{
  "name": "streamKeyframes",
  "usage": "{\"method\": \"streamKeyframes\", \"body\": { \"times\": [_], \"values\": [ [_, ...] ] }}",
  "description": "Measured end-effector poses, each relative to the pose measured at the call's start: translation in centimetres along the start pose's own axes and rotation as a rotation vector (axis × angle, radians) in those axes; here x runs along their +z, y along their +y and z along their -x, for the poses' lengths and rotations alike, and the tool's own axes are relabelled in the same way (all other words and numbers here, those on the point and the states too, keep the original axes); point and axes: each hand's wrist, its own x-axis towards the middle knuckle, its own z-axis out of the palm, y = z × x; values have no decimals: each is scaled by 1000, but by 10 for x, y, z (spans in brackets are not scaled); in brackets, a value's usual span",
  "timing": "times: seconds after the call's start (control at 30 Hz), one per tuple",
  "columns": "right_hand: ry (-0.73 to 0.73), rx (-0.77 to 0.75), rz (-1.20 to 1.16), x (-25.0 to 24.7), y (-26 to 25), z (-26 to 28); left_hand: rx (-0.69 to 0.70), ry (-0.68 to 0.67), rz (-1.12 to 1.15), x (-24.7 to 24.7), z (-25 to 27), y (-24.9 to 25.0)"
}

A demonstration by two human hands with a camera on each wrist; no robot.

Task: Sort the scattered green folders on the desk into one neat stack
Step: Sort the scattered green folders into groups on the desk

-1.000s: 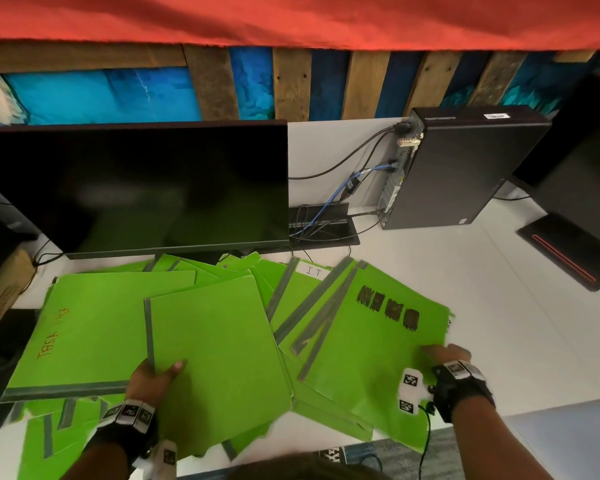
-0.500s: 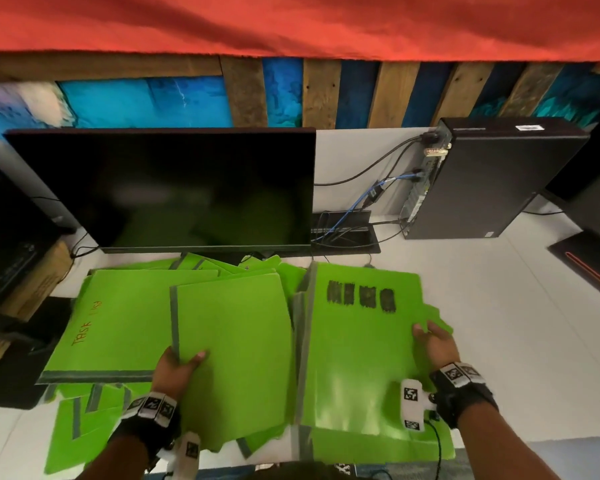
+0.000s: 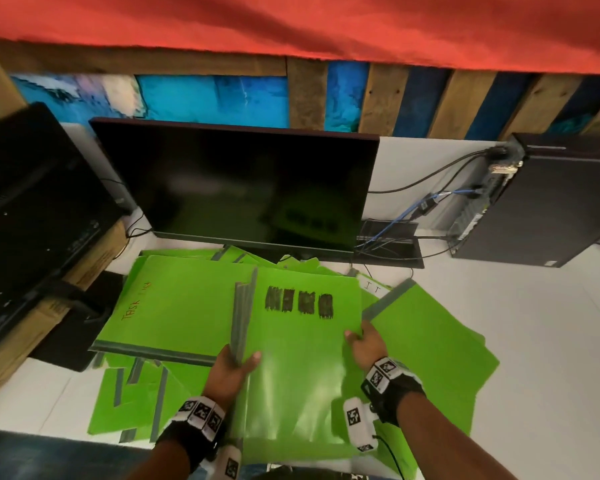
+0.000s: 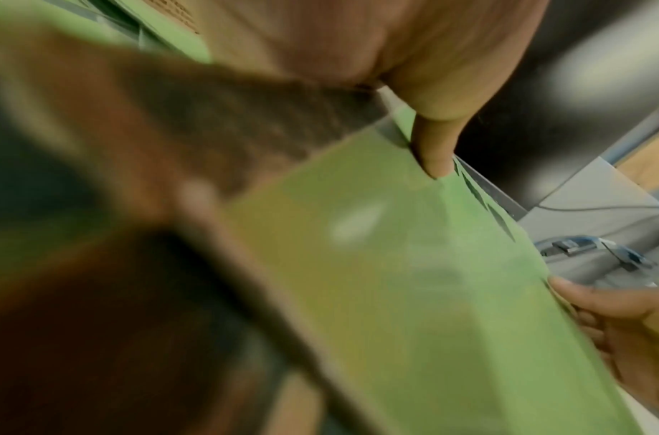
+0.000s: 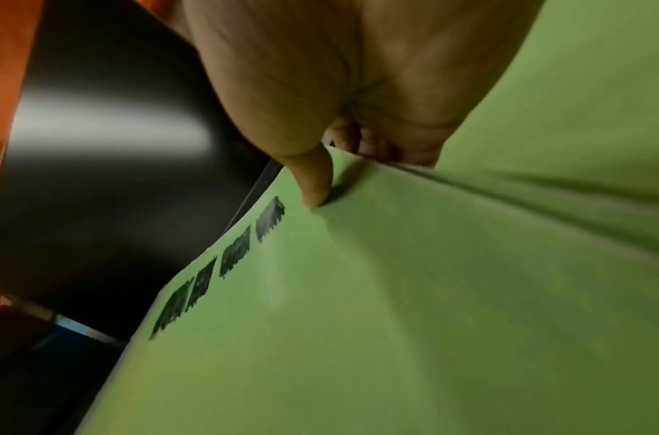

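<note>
Bright green folders with grey taped spines lie scattered on the white desk [image 3: 520, 341] in front of the monitor. I hold a small stack of folders [image 3: 298, 358] between both hands; its top one carries black scribbled blocks [image 3: 298, 302] [image 5: 242, 250]. My left hand [image 3: 234, 367] grips the stack's grey spine edge, thumb on top [image 4: 434, 147]. My right hand [image 3: 362, 344] pinches its right edge, thumb on the cover [image 5: 314, 176]. A folder marked "TASK" [image 3: 174, 306] lies to the left, other folders [image 3: 430, 341] to the right and below left [image 3: 136, 400].
A black monitor [image 3: 236, 185] stands just behind the folders. A black computer tower [image 3: 548, 202] with cables stands at the back right, another dark screen [image 3: 32, 209] and a cardboard box [image 3: 25, 327] on the left. Bare white desk shows to the right.
The folder with black blocks has swung from the right over onto the one my left hand held, and both hands now hold them together as one stack.
</note>
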Motion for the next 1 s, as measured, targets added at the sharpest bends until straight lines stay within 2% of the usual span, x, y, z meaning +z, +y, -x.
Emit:
{"method": "streamKeyframes", "body": {
  "times": [0.1,0.17,0.2,0.33,0.4,0.47,0.53,0.67,0.83,0.9,1.0],
  "values": [
    [-67,-81,66,3,-9,0,14,7,-23,-7,7,0],
    [-27,-51,163,-13,2,-8,15,38,-56,-15,4,1],
    [44,15,223,-26,11,-13,18,53,-69,-20,1,2],
    [386,455,294,-90,62,-4,30,124,-122,-41,-9,11],
    [422,608,271,-113,88,5,15,149,-153,-48,-16,13],
    [401,700,275,-130,112,12,-22,164,-151,-52,-25,9],
    [368,699,323,-138,130,20,-85,151,-156,-55,-37,-4],
    [328,540,387,-140,134,28,-213,109,-213,-53,-45,-31],
    [213,353,466,-123,125,32,-252,111,-233,-51,-55,-47],
    [195,290,486,-110,122,34,-261,117,-272,-53,-71,-71],
    [217,270,424,-94,117,33,-259,88,-310,-54,-66,-62]
  ]
}}
